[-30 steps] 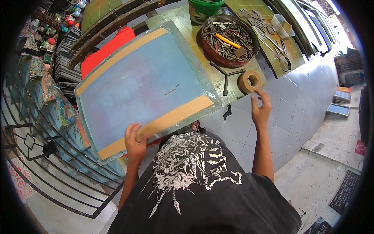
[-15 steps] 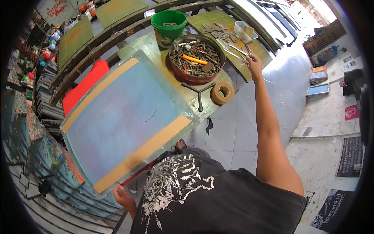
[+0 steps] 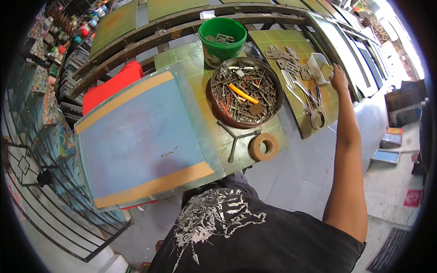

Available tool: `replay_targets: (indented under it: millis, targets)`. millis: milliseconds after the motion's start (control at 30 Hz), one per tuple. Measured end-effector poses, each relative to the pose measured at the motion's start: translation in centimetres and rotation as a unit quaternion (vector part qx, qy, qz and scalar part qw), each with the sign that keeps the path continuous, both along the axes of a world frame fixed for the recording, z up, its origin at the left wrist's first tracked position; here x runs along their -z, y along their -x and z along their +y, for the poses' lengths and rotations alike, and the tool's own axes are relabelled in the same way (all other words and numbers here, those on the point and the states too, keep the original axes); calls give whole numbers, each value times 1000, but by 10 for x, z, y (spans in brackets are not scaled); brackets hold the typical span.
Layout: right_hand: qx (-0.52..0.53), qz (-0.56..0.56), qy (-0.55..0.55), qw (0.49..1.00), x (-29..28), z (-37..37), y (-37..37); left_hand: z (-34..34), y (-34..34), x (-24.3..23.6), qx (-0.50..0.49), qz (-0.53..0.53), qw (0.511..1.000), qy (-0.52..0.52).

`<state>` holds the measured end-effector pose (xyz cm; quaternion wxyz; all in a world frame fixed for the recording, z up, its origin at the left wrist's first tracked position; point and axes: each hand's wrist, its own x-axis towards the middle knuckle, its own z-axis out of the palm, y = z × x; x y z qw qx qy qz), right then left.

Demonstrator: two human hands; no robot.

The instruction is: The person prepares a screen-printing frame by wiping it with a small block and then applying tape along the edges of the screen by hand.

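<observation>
My right hand (image 3: 339,79) is stretched far out at the right edge of a clear plastic tub (image 3: 317,63), its fingers extended beside a yellowish block (image 3: 326,71) in the tub. Whether the fingertips touch either one is hard to tell. Just nearer on the same green board (image 3: 304,129) lie slim silver tools (image 3: 298,92) and a ring-shaped piece (image 3: 317,120). Flat grey metal plates (image 3: 286,60) are piled to their left. A framed blue screen (image 3: 141,134) with brown tape along two sides rests in front of me on the left. My left hand is out of sight.
A round red pan (image 3: 248,119) full of metal bits stands mid-table, with a green bucket (image 3: 222,42) behind it. A three-armed wrench (image 3: 234,141) and a brown tape roll (image 3: 264,146) lie at the front edge. Red cloth (image 3: 114,86) shows behind the screen; black railings (image 3: 68,236) are at lower left.
My right hand has let go of the silver tools and moved to the tub. My left hand has left the screen's near corner and gone out of sight. The view has shifted.
</observation>
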<state>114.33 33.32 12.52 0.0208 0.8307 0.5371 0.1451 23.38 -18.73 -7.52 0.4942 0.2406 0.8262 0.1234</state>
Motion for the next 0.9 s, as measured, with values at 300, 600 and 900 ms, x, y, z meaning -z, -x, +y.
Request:
replay_targets:
  millis: [300, 600, 900]
  targets:
    - [-143, 52, 127, 980, 36, 76, -90, 29, -159, 7, -34, -20, 999, 33]
    - [-86, 186, 61, 977, 21, 84, -111, 44, -208, -4, -30, -24, 998, 40]
    - [20, 753, -94, 650, 42, 55, -99, 21, -222, 4, -19, -53, 998, -13]
